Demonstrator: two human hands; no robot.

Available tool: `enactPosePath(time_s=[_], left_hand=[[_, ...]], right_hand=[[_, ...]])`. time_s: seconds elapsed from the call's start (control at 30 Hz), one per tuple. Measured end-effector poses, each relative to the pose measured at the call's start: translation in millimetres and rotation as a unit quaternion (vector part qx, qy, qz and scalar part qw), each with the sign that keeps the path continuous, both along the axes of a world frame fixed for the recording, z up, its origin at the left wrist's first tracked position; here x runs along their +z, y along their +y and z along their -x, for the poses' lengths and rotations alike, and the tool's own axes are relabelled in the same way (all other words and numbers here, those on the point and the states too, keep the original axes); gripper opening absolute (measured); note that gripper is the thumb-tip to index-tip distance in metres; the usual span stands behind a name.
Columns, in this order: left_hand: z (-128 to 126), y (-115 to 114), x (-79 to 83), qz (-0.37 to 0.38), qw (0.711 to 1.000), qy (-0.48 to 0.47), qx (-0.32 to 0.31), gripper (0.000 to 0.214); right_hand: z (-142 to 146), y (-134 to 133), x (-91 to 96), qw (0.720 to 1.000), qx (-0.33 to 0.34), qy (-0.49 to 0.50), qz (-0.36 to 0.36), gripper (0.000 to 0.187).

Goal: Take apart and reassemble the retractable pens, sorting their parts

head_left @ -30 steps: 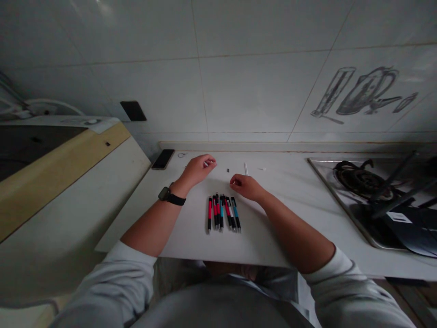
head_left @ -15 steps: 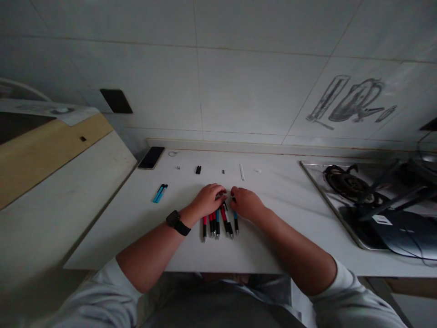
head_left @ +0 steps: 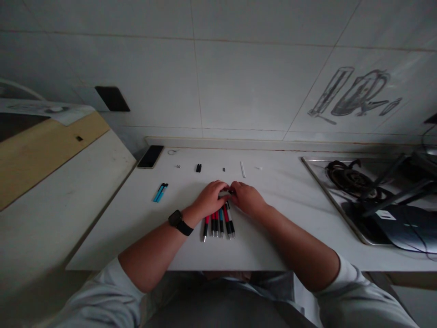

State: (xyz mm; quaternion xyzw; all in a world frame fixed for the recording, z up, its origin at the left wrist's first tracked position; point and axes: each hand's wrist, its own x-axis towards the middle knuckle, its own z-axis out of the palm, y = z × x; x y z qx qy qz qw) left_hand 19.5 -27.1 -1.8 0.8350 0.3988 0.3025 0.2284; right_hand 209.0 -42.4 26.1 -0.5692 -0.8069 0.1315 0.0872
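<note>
My left hand and my right hand meet over the counter, fingertips together. Between them shows a small dark bit of a pen; the rest is hidden by my fingers. Just below, several pens with black grips and silver tips lie in a fan, tips toward me. Among them are a red pen at the left, a blue pen and a white pen at the right. My left hand covers some of their upper ends.
Along the back of the white counter lie a phone, two black clips, a small dark piece, thin white tubes and a tiny whitish piece. Blue pen parts lie left. A gas stove stands right.
My right hand has lifted the rightmost blue pen from the fan and moved in against my left hand. The view has shifted slightly.
</note>
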Motion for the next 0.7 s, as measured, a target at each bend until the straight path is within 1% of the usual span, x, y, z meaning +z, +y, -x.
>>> enactPosePath(time_s=[0.07,0.17,0.23,0.3,0.37,0.47,0.6,0.7], left_hand=[[3.1,2.8,-0.7,-0.005,0.999,-0.03,0.032,0.025],[7.8,6.9,-0.4,0.002,0.997,-0.058,0.041,0.022],[10.5,8.5,2.0,0.001,0.997,-0.061,0.036,0.015],[13.1,9.3,5.6,-0.01,0.998,-0.056,0.037,0.013],[16.5,10.3,9.1,-0.027,0.998,-0.049,0.042,0.014],[23.8,14.8,11.0,-0.049,0.995,-0.049,0.066,0.011],[35.4,25.5,6.0,-0.051,0.987,-0.085,0.128,0.011],[41.2,31.6,1.7,-0.037,0.985,-0.097,0.14,0.012]], right_hand=[[-2.8,9.7,-10.9,0.994,0.027,0.104,-0.011,0.021],[-3.2,20.1,-26.4,0.966,0.049,0.254,-0.018,0.023],[-1.9,23.5,-32.2,0.947,0.056,0.316,-0.021,0.021],[-0.9,25.0,-33.3,0.934,0.059,0.352,-0.027,0.02],[-1.9,26.3,-31.3,0.931,0.059,0.358,-0.04,0.019],[-7.8,30.4,-27.8,0.942,0.048,0.329,-0.051,0.019],[-18.9,39.6,-28.2,0.954,0.013,0.295,-0.046,0.019],[-23.6,45.0,-30.4,0.953,-0.005,0.301,-0.032,0.022]])
